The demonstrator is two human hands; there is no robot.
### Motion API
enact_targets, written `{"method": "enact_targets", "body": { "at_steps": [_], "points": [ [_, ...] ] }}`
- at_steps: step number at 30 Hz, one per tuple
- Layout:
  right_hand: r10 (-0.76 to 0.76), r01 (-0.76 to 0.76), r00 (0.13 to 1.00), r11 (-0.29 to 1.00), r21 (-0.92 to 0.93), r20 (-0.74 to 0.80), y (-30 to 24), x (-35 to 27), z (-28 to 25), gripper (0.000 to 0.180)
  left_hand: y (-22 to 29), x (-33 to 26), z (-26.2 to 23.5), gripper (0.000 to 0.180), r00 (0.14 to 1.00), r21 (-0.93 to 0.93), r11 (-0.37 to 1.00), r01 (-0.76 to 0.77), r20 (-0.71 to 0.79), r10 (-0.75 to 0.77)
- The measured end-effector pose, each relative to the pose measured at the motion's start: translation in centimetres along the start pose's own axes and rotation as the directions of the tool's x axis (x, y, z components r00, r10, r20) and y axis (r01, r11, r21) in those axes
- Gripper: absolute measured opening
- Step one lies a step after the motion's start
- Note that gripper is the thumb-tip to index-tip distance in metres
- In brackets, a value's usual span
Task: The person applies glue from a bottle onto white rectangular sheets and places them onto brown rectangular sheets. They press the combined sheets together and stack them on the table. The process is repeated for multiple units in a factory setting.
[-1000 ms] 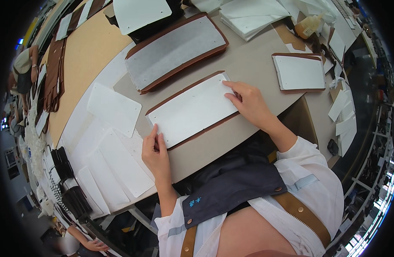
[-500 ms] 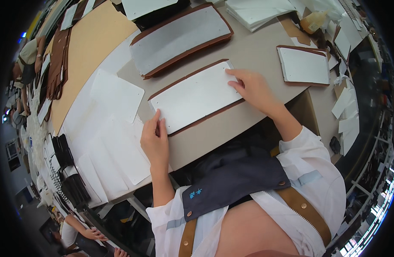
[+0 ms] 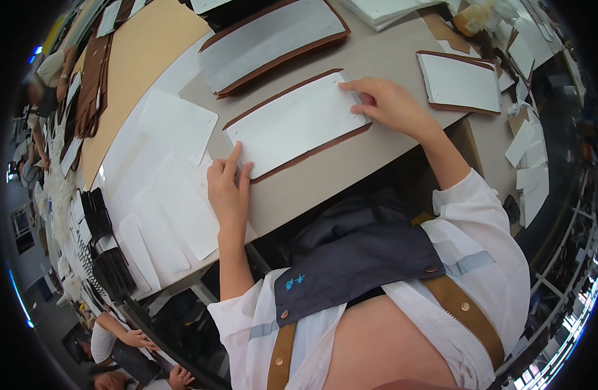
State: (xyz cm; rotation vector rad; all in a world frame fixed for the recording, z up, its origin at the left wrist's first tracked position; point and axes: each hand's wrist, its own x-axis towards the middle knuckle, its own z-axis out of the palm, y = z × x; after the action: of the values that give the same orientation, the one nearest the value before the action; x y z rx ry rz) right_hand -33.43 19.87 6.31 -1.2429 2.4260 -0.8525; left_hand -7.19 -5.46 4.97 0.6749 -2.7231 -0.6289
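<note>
Now both hands lie flat on the white sheet (image 3: pixel 297 123) atop the brown leather panel (image 3: pixel 312 151), mid-counter (image 3: pixel 351 172). Left hand (image 3: pixel 229 192), fingers spread, has crept onto the sheet's near corner; right hand (image 3: pixel 390 104) still presses the far end. Likely smoothing, pinching nothing.

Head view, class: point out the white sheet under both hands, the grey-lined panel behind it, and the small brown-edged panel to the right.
white sheet (image 3: pixel 292 123), head view, its bare middle.
grey-lined panel (image 3: pixel 269 36), head view, centre of the grey lining.
small brown-edged panel (image 3: pixel 459 82), head view, its white face.
</note>
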Motion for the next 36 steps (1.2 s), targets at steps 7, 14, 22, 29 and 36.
{"method": "enact_targets", "body": {
  "at_steps": [7, 14, 22, 29, 36],
  "points": [
    [-0.025, 0.025, 1.0, 0.998, -0.052, 0.004, 0.2, -0.3, 0.4, 0.049, -0.6, 0.6, -1.3, 0.043, 0.996, -0.06, 0.998, 0.022, 0.093, -0.016],
    [-0.301, 0.277, 0.94, 0.948, -0.154, -0.159, -3.6, 1.3, 4.8, 0.06, 0.5, 2.9, 1.1, 0.048, 0.978, -0.077, 0.98, -0.184, -0.112, 0.175],
    [-0.431, 0.38, 0.902, 0.821, -0.425, -0.027, -6.3, 3.4, 10.7, 0.06, 3.4, 3.6, 6.4, 0.062, 0.967, 0.175, 0.951, -0.255, 0.029, 0.254],
    [-0.288, 0.249, 0.957, 0.865, -0.436, -0.024, -4.2, 2.2, 7.7, 0.076, 2.2, 2.7, 4.6, 0.073, 0.977, 0.244, 0.946, -0.213, 0.056, 0.206],
    [-0.222, 0.214, 0.96, 0.975, -0.062, -0.172, -1.7, 1.7, 7.1, 0.079, 0.3, 3.3, 1.9, 0.076, 0.964, -0.632, 0.735, 0.247, 0.235, -0.122]
  ]
}}
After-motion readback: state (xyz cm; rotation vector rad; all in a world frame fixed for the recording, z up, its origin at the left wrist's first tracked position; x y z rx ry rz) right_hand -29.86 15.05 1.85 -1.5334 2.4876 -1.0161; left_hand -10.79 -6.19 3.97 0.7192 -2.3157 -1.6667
